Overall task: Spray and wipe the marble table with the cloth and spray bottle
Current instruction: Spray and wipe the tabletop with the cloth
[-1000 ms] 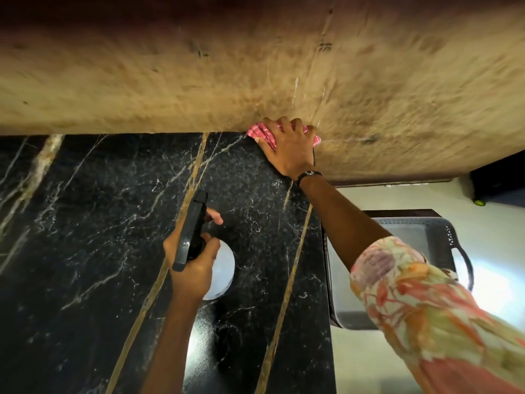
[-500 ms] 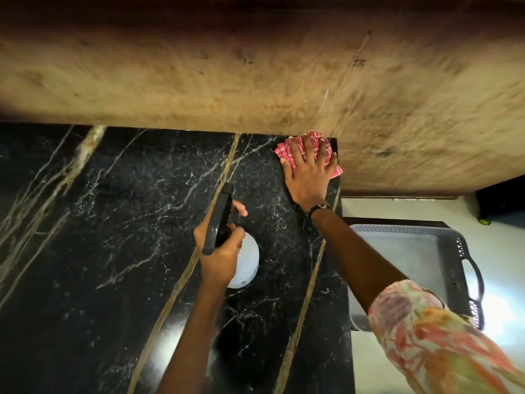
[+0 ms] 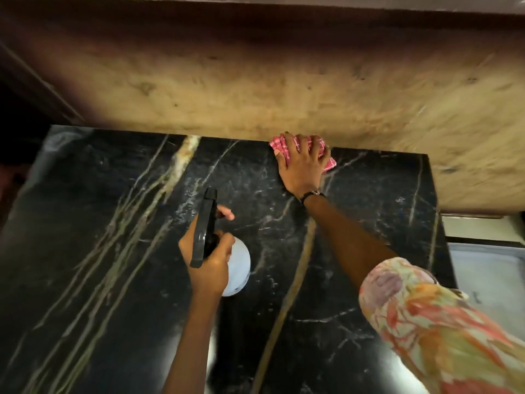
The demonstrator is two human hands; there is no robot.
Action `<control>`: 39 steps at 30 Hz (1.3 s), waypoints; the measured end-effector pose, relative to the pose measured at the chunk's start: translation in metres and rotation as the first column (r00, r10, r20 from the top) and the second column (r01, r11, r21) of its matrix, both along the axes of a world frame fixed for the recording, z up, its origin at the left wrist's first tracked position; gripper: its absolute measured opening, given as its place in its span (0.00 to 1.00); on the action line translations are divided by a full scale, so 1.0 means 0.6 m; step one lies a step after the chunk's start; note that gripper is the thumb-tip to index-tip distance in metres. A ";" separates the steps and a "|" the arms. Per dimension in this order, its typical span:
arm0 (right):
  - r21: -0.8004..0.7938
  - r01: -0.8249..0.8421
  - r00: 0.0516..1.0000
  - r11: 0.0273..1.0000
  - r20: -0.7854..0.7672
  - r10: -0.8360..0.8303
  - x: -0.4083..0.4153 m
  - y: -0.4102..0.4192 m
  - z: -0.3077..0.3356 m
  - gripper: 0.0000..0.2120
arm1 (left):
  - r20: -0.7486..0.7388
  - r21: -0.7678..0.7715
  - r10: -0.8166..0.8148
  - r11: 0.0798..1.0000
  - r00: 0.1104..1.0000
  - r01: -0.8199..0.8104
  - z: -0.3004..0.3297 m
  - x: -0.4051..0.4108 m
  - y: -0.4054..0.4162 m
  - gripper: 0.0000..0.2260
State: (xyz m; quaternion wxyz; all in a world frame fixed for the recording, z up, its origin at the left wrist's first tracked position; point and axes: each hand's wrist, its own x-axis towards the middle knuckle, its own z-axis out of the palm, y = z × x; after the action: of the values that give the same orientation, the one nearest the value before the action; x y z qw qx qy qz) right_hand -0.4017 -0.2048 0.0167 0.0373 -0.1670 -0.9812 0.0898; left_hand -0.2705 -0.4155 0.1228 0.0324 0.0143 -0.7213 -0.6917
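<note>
The black marble table (image 3: pixel 113 223) with pale and gold veins fills the lower view. My right hand (image 3: pixel 301 163) presses flat on a pink checked cloth (image 3: pixel 321 150) at the table's far edge, against the wall. My left hand (image 3: pixel 210 257) holds a spray bottle (image 3: pixel 237 265) over the middle of the table. The bottle has a white round body and a black trigger head (image 3: pixel 204 226) that points away from me. My forefinger sits at the trigger. Most of the cloth is hidden under my right hand.
A tan stained wall (image 3: pixel 284 89) rises right behind the table's far edge. A grey tray or basket (image 3: pixel 488 265) lies on the floor beyond the table's right edge. Dark space lies past the table's left edge.
My right hand has slid the cloth back up to the wall edge and a little leftward on the table. The view has shifted left, showing the table's far left corner. The bottle stays held.
</note>
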 end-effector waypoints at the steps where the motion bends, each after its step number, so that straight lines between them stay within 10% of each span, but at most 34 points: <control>1: -0.002 -0.006 1.000 1.000 0.003 0.006 -0.011 -0.032 -0.001 0.25 | 0.001 -0.012 0.005 1.000 1.000 -0.005 0.000 -0.006 -0.028 0.12; 24: -0.060 -0.248 0.969 0.967 -0.032 0.246 -0.268 -0.698 -0.002 0.25 | 0.009 -0.097 0.171 0.981 0.985 -0.169 -0.020 -0.129 -0.554 0.12; 34: 0.109 -0.740 0.644 0.664 -0.169 0.746 -0.223 -0.743 -0.029 0.25 | 0.021 -0.111 0.242 0.965 0.970 -0.239 -0.031 -0.119 -0.602 0.11; 39: 0.042 -0.684 0.724 0.728 -0.078 0.685 -0.319 -0.764 -0.022 0.25 | 0.007 -0.157 0.213 0.965 0.977 -0.210 -0.033 -0.122 -0.602 0.18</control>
State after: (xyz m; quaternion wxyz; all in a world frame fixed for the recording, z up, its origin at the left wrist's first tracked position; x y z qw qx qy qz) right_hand -0.5929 -0.6630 0.0032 0.0453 0.2109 -0.9714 0.0994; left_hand -0.3438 -0.7767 0.1029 0.0986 0.0968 -0.7675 -0.6260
